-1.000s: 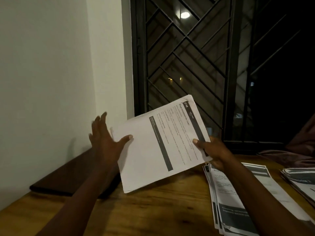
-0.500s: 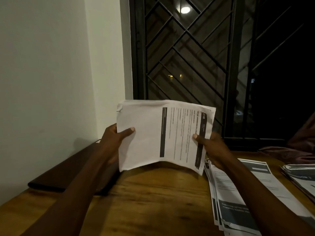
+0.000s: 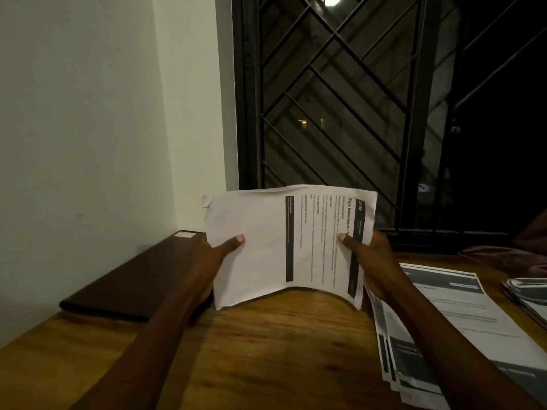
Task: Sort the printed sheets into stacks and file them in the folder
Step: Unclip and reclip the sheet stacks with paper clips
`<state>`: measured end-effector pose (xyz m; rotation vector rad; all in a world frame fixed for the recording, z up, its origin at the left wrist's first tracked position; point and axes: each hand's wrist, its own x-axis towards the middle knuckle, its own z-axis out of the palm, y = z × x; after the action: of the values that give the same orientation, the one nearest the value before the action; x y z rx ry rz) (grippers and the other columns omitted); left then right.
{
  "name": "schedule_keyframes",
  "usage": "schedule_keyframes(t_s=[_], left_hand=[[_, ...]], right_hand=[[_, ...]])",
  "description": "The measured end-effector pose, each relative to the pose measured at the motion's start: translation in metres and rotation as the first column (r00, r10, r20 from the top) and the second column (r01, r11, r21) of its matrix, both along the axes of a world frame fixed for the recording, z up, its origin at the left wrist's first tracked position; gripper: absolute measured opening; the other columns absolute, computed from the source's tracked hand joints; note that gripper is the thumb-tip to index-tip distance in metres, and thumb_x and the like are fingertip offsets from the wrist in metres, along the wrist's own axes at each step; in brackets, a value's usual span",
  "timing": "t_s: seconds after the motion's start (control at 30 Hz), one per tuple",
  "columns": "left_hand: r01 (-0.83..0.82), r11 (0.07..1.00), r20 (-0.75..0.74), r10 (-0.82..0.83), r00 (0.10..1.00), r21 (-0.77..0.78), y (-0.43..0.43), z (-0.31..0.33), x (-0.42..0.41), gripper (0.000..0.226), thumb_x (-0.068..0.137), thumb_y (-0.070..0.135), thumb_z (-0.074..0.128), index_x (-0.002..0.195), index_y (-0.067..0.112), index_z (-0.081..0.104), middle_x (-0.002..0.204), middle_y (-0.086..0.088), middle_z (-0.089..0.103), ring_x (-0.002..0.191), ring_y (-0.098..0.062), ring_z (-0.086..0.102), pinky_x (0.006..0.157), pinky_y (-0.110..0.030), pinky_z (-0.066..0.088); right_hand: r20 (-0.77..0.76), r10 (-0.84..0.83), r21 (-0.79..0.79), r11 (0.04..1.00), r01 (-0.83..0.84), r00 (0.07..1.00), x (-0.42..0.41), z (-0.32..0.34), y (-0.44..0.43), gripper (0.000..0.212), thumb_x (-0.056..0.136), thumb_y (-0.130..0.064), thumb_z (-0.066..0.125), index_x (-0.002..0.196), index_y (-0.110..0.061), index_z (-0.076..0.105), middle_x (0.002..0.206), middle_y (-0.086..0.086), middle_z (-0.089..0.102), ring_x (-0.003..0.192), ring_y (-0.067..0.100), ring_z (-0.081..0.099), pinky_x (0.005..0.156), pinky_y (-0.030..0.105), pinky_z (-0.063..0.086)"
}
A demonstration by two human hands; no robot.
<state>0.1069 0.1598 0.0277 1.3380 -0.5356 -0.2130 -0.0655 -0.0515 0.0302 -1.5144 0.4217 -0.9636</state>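
Both hands up: left hand [image 3: 207,258] and right hand [image 3: 373,258] pinch the white printed sheet [image 3: 284,247] by its sides, thumbs in front, other fingers hidden behind, bowed above the wooden counter [image 3: 266,350]. Dark flat folder [image 3: 133,279] lies left; a fanned paper stack [image 3: 444,321] lies right.

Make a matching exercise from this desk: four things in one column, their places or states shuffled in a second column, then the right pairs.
1. held sheets
2. dark folder
3. large stack
4. small stack

A. lying flat on the table against the wall
B. cut off by the frame's right edge
C. bowed, gripped by left hand and right hand
D. fanned out beside the right hand

Pairs: 1-C, 2-A, 3-D, 4-B
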Motion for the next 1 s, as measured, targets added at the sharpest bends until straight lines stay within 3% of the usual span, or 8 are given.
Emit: schedule_keyframes(t_s=[0.13, 0.3, 0.43, 0.57, 0.73, 0.8, 0.87, 1.0], left_hand=[[0.063, 0.997, -0.045, -0.06, 0.997, 0.054, -0.001, -0.029, -0.007, 0.07, 0.077, 0.019, 0.079, 0.136, 0.01, 0.042, 0.124, -0.004, 0.055, 0.108, -0.022, 0.05, 0.098, -0.035, 0.038], [0.061, 0.997, -0.05, -0.059, 0.997, 0.039, 0.0, -0.036, 0.0, 0.059, 0.085, 0.012, 0.069, 0.137, 0.01, 0.042, 0.123, -0.005, 0.055, 0.109, -0.021, 0.049, 0.095, -0.034, 0.036], [0.058, 0.997, -0.116, -0.052, 0.992, 0.054, 0.002, -0.047, 0.002, 0.063, 0.081, 0.017, 0.073, 0.136, 0.01, 0.044, 0.128, -0.008, 0.057, 0.115, -0.027, 0.052, 0.099, -0.038, 0.039], [0.077, 0.997, -0.165, -0.075, 0.983, 0.004, 0.004, -0.05, 0.004, 0.056, 0.084, 0.01, 0.069, 0.135, 0.01, 0.047, 0.13, -0.009, 0.057, 0.117, -0.027, 0.053, 0.103, -0.04, 0.038], [0.094, 0.995, -0.236, -0.094, 0.967, -0.012, 0.011, -0.037, 0.015, 0.053, 0.079, 0.015, 0.073, 0.127, 0.007, 0.051, 0.125, -0.015, 0.06, 0.115, -0.034, 0.056, 0.105, -0.051, 0.041], [0.149, 0.988, -0.31, -0.153, 0.938, -0.037, 0.017, -0.032, 0.016, 0.052, 0.076, 0.011, 0.075, 0.123, 0.004, 0.055, 0.121, -0.019, 0.063, 0.113, -0.036, 0.058, 0.102, -0.05, 0.044], [0.251, 0.967, -0.366, -0.253, 0.896, -0.053, 0.024, -0.031, 0.017, 0.07, 0.064, 0.01, 0.085, 0.127, 0.004, 0.054, 0.12, -0.021, 0.065, 0.114, -0.037, 0.06, 0.102, -0.052, 0.045], [0.401, 0.914, -0.379, -0.392, 0.839, -0.058, 0.033, -0.025, 0.01, 0.109, 0.031, 0.012, 0.099, 0.13, 0.008, 0.052, 0.12, -0.02, 0.066, 0.112, -0.035, 0.063, 0.092, -0.053, 0.051]], right_hand=[[-0.127, 0.003, 0.002, 1.0, -0.003, 0.992, -0.002, -0.032, 0.003, 0.023, 0.091, -0.007, 0.058, 0.112, -0.015, 0.059, 0.12, 0.012, 0.063, 0.099, 0.02, 0.061, 0.082, 0.034, 0.05], [-0.093, -0.019, 0.036, 0.999, 0.023, 0.995, 0.003, -0.031, -0.004, 0.035, 0.09, -0.006, 0.059, 0.125, -0.009, 0.056, 0.119, 0.008, 0.062, 0.104, 0.022, 0.06, 0.085, 0.035, 0.051], [-0.146, 0.021, 0.074, 0.997, -0.01, 0.989, 0.007, -0.05, -0.006, 0.031, 0.091, -0.007, 0.058, 0.122, -0.009, 0.057, 0.114, 0.007, 0.065, 0.095, 0.018, 0.063, 0.068, 0.025, 0.051], [-0.233, -0.006, 0.041, 0.999, 0.016, 0.972, 0.008, -0.059, -0.011, 0.025, 0.092, -0.012, 0.059, 0.116, -0.011, 0.061, 0.105, 0.005, 0.068, 0.09, 0.017, 0.065, 0.072, 0.029, 0.055], [-0.125, -0.003, 0.13, 0.991, 0.019, 0.992, 0.008, -0.053, -0.011, 0.007, 0.092, -0.01, 0.059, 0.094, -0.015, 0.062, 0.083, 0.011, 0.071, 0.071, 0.023, 0.07, 0.063, 0.035, 0.06], [-0.099, -0.086, 0.115, 0.989, 0.097, 0.991, 0.009, -0.046, -0.014, 0.008, 0.094, -0.007, 0.054, 0.094, -0.005, 0.062, 0.073, 0.013, 0.066, 0.054, 0.015, 0.065, 0.05, 0.025, 0.056], [-0.114, -0.163, 0.066, 0.983, 0.171, 0.98, 0.012, -0.039, -0.019, 0.013, 0.096, -0.009, 0.052, 0.093, -0.002, 0.062, 0.069, 0.011, 0.063, 0.049, 0.01, 0.061, 0.05, 0.023, 0.054], [-0.109, -0.204, 0.124, 0.968, 0.217, 0.973, 0.021, -0.03, -0.023, 0.011, 0.094, -0.017, 0.055, 0.091, -0.011, 0.063, 0.087, 0.01, 0.067, 0.076, 0.022, 0.066, 0.075, 0.043, 0.058]])
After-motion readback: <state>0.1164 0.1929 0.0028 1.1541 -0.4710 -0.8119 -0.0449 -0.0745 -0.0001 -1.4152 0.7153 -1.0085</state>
